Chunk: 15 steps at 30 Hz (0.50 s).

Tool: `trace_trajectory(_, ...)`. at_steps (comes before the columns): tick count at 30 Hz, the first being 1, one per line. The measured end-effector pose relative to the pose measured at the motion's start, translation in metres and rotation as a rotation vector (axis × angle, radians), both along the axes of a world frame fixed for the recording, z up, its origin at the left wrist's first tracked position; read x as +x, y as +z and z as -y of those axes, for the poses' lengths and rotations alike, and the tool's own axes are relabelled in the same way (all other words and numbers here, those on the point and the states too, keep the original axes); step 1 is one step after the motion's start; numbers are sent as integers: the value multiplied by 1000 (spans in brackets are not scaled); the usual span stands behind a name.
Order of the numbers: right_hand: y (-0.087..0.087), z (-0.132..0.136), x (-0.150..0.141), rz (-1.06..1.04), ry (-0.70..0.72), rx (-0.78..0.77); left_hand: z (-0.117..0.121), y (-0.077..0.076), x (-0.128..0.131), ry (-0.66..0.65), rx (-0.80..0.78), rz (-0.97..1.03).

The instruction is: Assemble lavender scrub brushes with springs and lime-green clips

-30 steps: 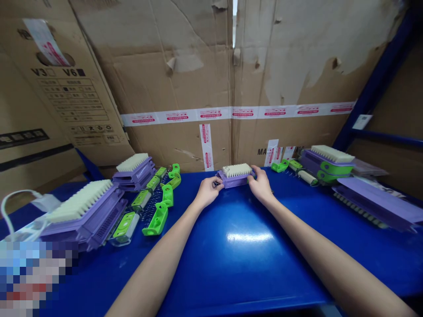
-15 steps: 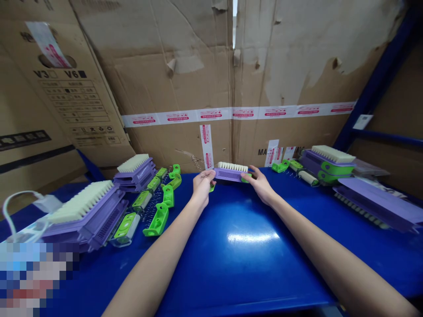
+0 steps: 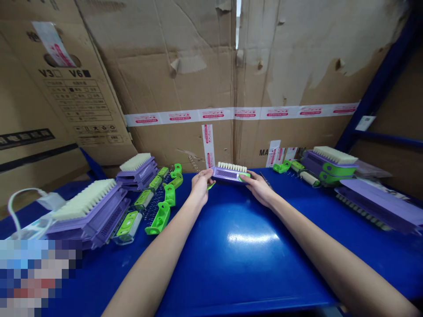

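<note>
A purple brush point(image 3: 226, 174) with cream bristles facing up is held between my hands above the blue table. My left hand point(image 3: 201, 185) pinches its left end. A small green piece point(image 3: 211, 185) shows just under the left fingers; most of it is hidden. My right hand point(image 3: 259, 187) grips the brush's right end, where a green end part point(image 3: 245, 176) is fitted. The right thumb presses on that green part. The brush tilts slightly down to the right.
At left stand stacked purple brush bodies point(image 3: 89, 211), clear-and-green cases point(image 3: 128, 226), loose springs point(image 3: 154, 204) and green end parts point(image 3: 160, 219). At right are finished-looking brushes point(image 3: 337, 165) and a purple brush lying bristles down point(image 3: 380, 202). Cardboard point(image 3: 185, 88) walls the back.
The brush has turned a little, so its right end sits lower and its slotted side shows more. My right fingers have closed in around that end. The view has shifted slightly.
</note>
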State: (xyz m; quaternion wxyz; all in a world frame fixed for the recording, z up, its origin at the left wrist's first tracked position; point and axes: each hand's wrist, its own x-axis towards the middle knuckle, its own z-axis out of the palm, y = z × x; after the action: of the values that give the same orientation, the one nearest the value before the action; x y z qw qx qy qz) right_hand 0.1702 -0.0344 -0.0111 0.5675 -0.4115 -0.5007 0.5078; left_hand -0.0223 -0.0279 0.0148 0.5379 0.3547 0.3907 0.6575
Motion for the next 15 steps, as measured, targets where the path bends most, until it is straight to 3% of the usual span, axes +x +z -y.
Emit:
trace_trajectory(9, 12, 5, 5, -240, 1, -38, 4, 5, 2, -77, 41, 3)
trace_trajectory(15, 17, 8, 1, -193, -36, -70, 8, 3, 6, -109, 47, -147)
